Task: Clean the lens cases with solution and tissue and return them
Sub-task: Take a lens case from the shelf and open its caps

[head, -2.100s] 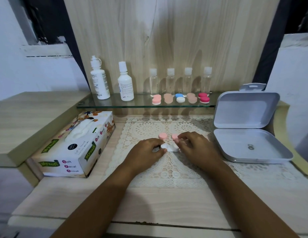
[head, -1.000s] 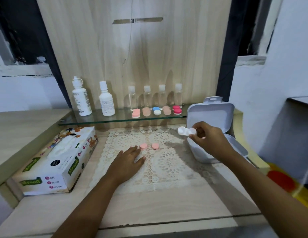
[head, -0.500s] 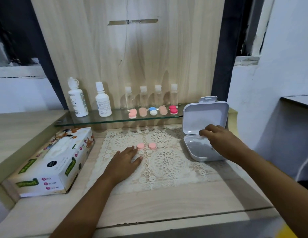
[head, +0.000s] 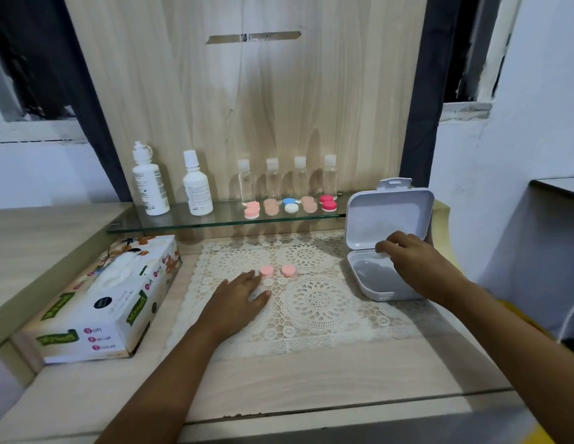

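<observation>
Left hand (head: pixel 237 299) lies flat on the lace mat (head: pixel 317 306), fingers straight and holding nothing. Its fingertips almost reach the nearer of the two pink caps (head: pixel 266 270), and the second cap (head: pixel 288 270) is just beside that one, to the right. Right hand (head: pixel 413 261) hangs over the open white box (head: pixel 388 216), with the fingers curled down toward the tray. Something pale shows under the fingertips, but I cannot tell if the hand holds a thing or if this is only the box. The other lens cases (head: pixel 290 205) stand in a row on the glass shelf (head: pixel 183 222), well apart from both hands, and the solution bottles (head: pixel 150 184) are at its left end. I judge the caps to be very light, hard, smooth plastic, so they can slide or flip easily when pushed. It is best to pinch one by its rim between thumb and one finger, not to press it from above. The tissue box (head: pixel 96 302) is left of the mat.
</observation>
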Action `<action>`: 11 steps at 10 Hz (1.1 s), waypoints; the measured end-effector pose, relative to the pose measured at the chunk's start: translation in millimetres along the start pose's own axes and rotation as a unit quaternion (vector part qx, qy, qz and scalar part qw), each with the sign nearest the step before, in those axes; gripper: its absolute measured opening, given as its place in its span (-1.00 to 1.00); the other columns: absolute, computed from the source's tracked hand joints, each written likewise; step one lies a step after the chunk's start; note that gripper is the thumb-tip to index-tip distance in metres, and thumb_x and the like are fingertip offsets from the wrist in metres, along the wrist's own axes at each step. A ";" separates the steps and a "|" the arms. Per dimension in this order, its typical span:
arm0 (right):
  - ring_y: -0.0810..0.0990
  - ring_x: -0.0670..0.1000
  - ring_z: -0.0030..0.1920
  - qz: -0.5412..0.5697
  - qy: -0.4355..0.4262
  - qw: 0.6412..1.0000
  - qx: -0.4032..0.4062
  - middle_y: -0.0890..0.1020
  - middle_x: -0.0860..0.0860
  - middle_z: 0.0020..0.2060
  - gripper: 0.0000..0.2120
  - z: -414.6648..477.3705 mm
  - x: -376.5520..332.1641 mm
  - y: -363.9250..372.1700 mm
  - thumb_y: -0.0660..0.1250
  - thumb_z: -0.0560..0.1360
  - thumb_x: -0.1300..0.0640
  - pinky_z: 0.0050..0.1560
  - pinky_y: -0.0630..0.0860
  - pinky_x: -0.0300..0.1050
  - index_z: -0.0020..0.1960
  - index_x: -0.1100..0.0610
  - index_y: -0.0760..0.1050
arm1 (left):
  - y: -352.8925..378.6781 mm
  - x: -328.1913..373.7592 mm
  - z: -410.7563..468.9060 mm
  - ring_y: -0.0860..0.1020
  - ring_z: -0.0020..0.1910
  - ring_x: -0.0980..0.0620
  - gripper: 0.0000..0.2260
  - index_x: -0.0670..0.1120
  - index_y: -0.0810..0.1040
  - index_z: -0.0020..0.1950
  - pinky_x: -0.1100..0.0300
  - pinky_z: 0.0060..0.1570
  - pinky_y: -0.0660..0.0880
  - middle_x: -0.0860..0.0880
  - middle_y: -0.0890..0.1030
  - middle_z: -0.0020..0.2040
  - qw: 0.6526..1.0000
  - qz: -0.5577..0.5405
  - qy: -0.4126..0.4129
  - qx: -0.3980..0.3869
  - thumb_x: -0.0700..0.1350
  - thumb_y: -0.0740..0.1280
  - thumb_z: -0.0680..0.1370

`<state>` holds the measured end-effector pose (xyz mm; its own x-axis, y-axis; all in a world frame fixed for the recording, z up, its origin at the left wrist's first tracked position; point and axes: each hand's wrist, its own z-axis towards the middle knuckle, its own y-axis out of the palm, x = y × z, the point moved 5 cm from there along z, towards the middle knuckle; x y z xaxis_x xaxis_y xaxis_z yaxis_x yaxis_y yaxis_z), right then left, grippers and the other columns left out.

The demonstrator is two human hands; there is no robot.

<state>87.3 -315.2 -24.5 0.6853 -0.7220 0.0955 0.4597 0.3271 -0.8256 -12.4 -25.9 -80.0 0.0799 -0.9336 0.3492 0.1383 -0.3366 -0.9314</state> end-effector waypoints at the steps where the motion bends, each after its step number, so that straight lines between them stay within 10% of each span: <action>1: 0.56 0.15 -0.17 0.107 0.057 0.991 0.056 0.58 0.15 -0.06 -0.72 7.5 -5.8 -8.6 0.38 0.39 0.41 -0.21 0.56 0.00 0.07 0.20 0.51 | 0.2 0.2 0.3 0.03 0.51 0.11 -0.51 -0.03 0.18 0.51 0.11 0.45 -0.10 0.03 0.11 0.54 1.000 0.002 0.000 0.000 0.12 0.07 0.62; 4: 0.55 -0.12 -0.20 0.372 0.177 0.906 0.096 0.60 0.00 -0.16 -0.78 33.3 -73.2 1.7 0.41 0.44 0.22 -0.20 0.41 -0.55 0.07 0.21 0.55 | 1.4 -0.1 0.9 0.03 0.51 0.14 -0.50 -0.02 0.18 0.51 0.13 0.45 -0.11 0.05 0.11 0.53 1.000 -0.007 0.000 0.001 0.14 0.08 0.61; 6: 0.57 -0.07 -0.01 0.365 0.197 0.910 0.015 0.62 0.00 0.03 -0.74 34.1 -109.7 34.6 0.37 0.47 0.08 0.06 0.51 -0.18 0.14 0.13 0.55 | 0.1 -1.2 0.6 0.04 0.50 0.14 -0.52 -0.01 0.19 0.50 0.13 0.46 -0.10 0.06 0.12 0.53 1.000 -0.018 -0.004 0.004 0.12 0.09 0.61; 11: 0.46 -0.01 0.05 0.233 0.104 0.966 -0.043 0.58 -0.01 0.03 -0.77 24.1 -125.8 57.6 0.28 0.50 0.01 -0.14 0.21 -0.23 0.10 0.08 0.53 | -28.4 0.8 -1.5 0.48 0.19 0.13 -0.73 0.00 0.54 0.24 0.31 0.10 0.35 0.05 0.55 0.25 0.976 -0.183 -0.018 0.120 -0.11 0.18 0.60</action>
<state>41.1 -190.8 -70.7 0.6746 -0.6180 -0.4036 0.0733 0.6002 -0.7965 -17.8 -17.3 -53.5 0.0151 -0.7496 0.6618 0.3904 -0.6049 -0.6941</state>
